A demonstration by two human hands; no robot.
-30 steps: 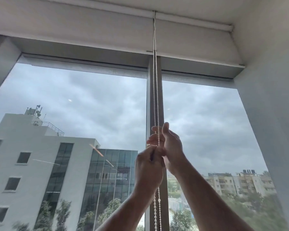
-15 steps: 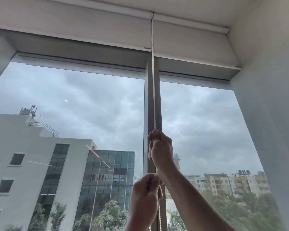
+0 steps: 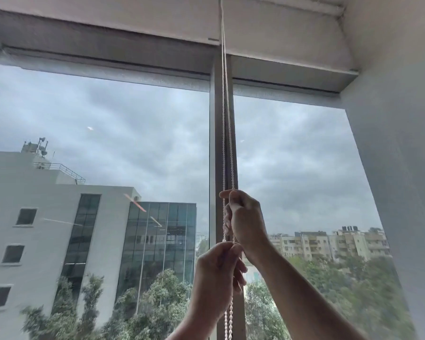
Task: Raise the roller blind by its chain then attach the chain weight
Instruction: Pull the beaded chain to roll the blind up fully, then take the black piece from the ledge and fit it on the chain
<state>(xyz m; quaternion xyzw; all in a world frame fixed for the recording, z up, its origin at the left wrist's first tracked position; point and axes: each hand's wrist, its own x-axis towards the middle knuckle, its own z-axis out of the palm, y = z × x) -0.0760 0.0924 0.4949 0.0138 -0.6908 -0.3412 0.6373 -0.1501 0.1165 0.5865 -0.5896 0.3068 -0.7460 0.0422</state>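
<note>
1. Against the window mullion [image 3: 222,143], the bead chain [image 3: 227,133] hangs from the roller blind [image 3: 280,30], already rolled near the top.
2. Right hand [image 3: 245,220] grips the chain, above; left hand [image 3: 217,271] pinches it just below.
3. Raising step nearly done, I'd say.
4. Next: find the chain weight, none in view.
5. Count: two hands, two strands, one blind.

White beaded chain [image 3: 224,133]: small glossy plastic-looking beads. Pale grey roller blind [image 3: 275,38]: matt woven cloth, faintly textured. Grey window mullion [image 3: 215,143]: smooth, dull metal-looking finish. Window pane [image 3: 108,143]: glossy glass with faint reflections.
</note>
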